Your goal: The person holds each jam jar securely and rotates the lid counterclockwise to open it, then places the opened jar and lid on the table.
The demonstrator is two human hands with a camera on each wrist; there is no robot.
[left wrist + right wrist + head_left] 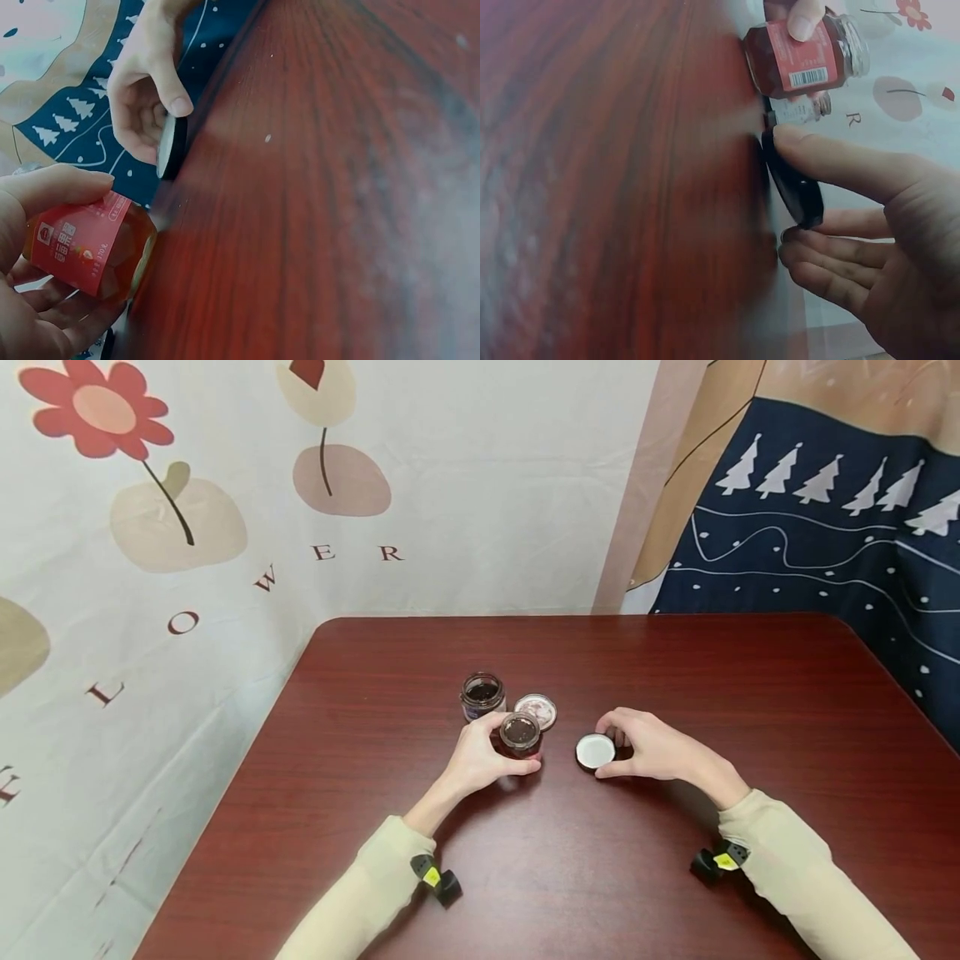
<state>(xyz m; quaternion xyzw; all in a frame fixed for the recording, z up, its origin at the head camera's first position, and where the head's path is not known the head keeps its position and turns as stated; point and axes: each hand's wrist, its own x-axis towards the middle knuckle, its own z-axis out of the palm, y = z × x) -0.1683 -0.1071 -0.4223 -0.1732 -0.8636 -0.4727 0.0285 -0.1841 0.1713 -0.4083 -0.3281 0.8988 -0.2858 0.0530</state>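
Observation:
My left hand point(483, 752) grips a glass jar point(520, 745) of dark reddish-brown content, its mouth uncovered. A red label point(79, 244) wraps the jar in the left wrist view. Whether its base touches the table, I cannot tell. To the right, my right hand point(652, 747) pinches a black lid point(596, 751) between thumb and fingers, white inner side up. In the right wrist view the lid point(793, 184) is tilted, one edge close to the tabletop. Behind the left hand stands a second uncovered jar point(482, 693) with dark content. A pale-faced lid point(543, 708) lies beside it, partly covered by the held jar.
The dark red wooden table point(570, 877) runs back to a white cloth point(487, 527) printed with flowers and letters. At the right hangs a navy cloth point(810, 543) with white trees. A small black device is strapped at each wrist.

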